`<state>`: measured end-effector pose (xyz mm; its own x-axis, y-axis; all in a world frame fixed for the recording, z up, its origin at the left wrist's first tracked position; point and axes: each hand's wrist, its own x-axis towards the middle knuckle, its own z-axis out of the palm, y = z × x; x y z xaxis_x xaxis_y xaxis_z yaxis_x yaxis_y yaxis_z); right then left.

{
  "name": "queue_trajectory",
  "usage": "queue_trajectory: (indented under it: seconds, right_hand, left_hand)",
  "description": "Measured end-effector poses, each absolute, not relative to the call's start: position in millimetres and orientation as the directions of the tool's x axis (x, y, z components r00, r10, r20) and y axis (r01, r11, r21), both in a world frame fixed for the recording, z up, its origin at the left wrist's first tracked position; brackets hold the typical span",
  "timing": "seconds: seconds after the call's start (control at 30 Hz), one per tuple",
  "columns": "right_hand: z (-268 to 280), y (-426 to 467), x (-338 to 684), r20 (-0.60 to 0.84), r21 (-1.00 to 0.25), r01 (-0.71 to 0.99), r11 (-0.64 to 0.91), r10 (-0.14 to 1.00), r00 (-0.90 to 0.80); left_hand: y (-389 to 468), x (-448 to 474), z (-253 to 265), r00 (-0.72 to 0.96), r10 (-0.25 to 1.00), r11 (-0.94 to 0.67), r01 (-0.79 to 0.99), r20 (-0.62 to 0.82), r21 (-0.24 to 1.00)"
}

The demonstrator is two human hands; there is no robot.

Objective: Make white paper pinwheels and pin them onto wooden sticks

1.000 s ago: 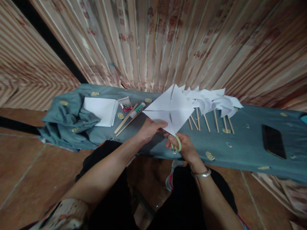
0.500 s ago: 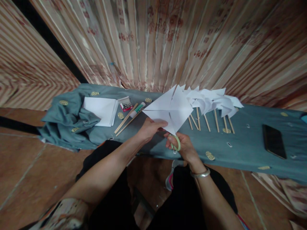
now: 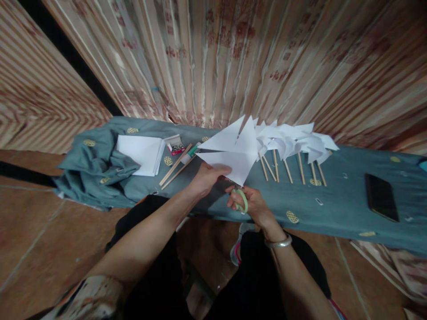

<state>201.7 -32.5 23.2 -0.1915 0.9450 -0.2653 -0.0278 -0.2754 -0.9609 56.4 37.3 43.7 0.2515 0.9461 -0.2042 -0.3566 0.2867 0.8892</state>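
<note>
My left hand (image 3: 210,177) pinches a white sheet of paper (image 3: 233,149) by its near side, thumb on top. The sheet is held corner-on above the cloth, with slits running in from its left and far corners. My right hand (image 3: 248,202) is closed on scissors with light green handles (image 3: 243,202). Their blades are mostly hidden at the near corner of the sheet. Right behind the sheet lie several white paper pinwheels (image 3: 295,138) on wooden sticks (image 3: 275,166), overlapping in a row.
A blue-green cloth (image 3: 343,195) covers the narrow table. To the left are a stack of white paper (image 3: 142,153), a small open red-and-white box (image 3: 175,146), a glue stick (image 3: 191,153) and loose wooden sticks (image 3: 175,166). A black phone (image 3: 381,197) lies at the right. A pleated curtain (image 3: 213,58) hangs behind.
The slits at the sheet's left and far corners now gape wider, as the sheet bends in my left hand. My right hand with the scissors has shifted slightly left.
</note>
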Motion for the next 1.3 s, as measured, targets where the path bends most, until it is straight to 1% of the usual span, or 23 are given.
queue_trajectory:
  seconds: [0.1, 0.27, 0.37, 0.43, 0.5, 0.53, 0.6, 0.67, 0.7, 0.77, 0.87, 0.97, 1.17, 1.3]
  right_hand:
    - [27, -34, 204, -0.298, -0.952, 0.012, -0.305, 0.919, -0.257]
    - [42, -37, 216, -0.355, -0.935, 0.126, -0.332, 0.874, -0.330]
    - [47, -39, 228, -0.394, -0.919, 0.164, -0.360, 0.861, -0.321]
    - [47, -40, 238, -0.415, -0.909, 0.169, -0.381, 0.865, -0.282]
    - [45, -39, 248, -0.392, -0.918, 0.151, -0.368, 0.899, -0.195]
    - [43, -38, 252, -0.362, -0.929, 0.131, -0.346, 0.924, -0.124]
    - [38, -34, 259, -0.263, -0.961, 0.067, -0.268, 0.962, 0.072]
    - [35, -29, 263, -0.143, -0.987, 0.025, -0.156, 0.952, 0.272]
    - [34, -26, 264, -0.091, -0.994, 0.027, -0.107, 0.934, 0.345]
    - [33, -21, 264, -0.022, -0.997, 0.058, -0.051, 0.907, 0.420]
    - [35, -15, 261, 0.017, -0.995, 0.099, -0.029, 0.903, 0.430]
    - [38, -11, 258, 0.029, -0.995, 0.098, -0.012, 0.914, 0.405]
    - [42, -10, 254, -0.070, -0.997, 0.016, -0.077, 0.960, 0.272]
    - [42, -11, 249, -0.121, -0.993, -0.020, -0.120, 0.963, 0.241]
  left_hand:
    - [43, 53, 45, 0.218, 0.954, 0.277, -0.374, -0.206, 0.885]
    - [50, 40, 51, 0.176, 0.963, 0.262, -0.405, -0.207, 0.876]
    - [52, 31, 54, 0.164, 0.965, 0.253, -0.395, -0.203, 0.883]
    - [52, 25, 55, 0.175, 0.963, 0.260, -0.383, -0.206, 0.886]
    - [49, 21, 55, 0.195, 0.959, 0.267, -0.372, -0.207, 0.889]
    - [48, 20, 55, 0.208, 0.956, 0.271, -0.367, -0.206, 0.890]
    - [43, 18, 54, 0.238, 0.949, 0.284, -0.352, -0.209, 0.892]
    - [39, 18, 52, 0.278, 0.935, 0.308, -0.329, -0.220, 0.893]
    - [37, 19, 51, 0.303, 0.925, 0.324, -0.315, -0.229, 0.892]
    - [32, 20, 49, 0.352, 0.902, 0.356, -0.283, -0.249, 0.891]
    - [26, 23, 47, 0.411, 0.868, 0.395, -0.234, -0.278, 0.888]
    - [21, 24, 47, 0.430, 0.853, 0.412, -0.211, -0.295, 0.886]
    - [17, 24, 45, 0.463, 0.833, 0.437, -0.216, -0.302, 0.873]
    - [19, 24, 47, 0.465, 0.828, 0.456, -0.230, -0.314, 0.860]
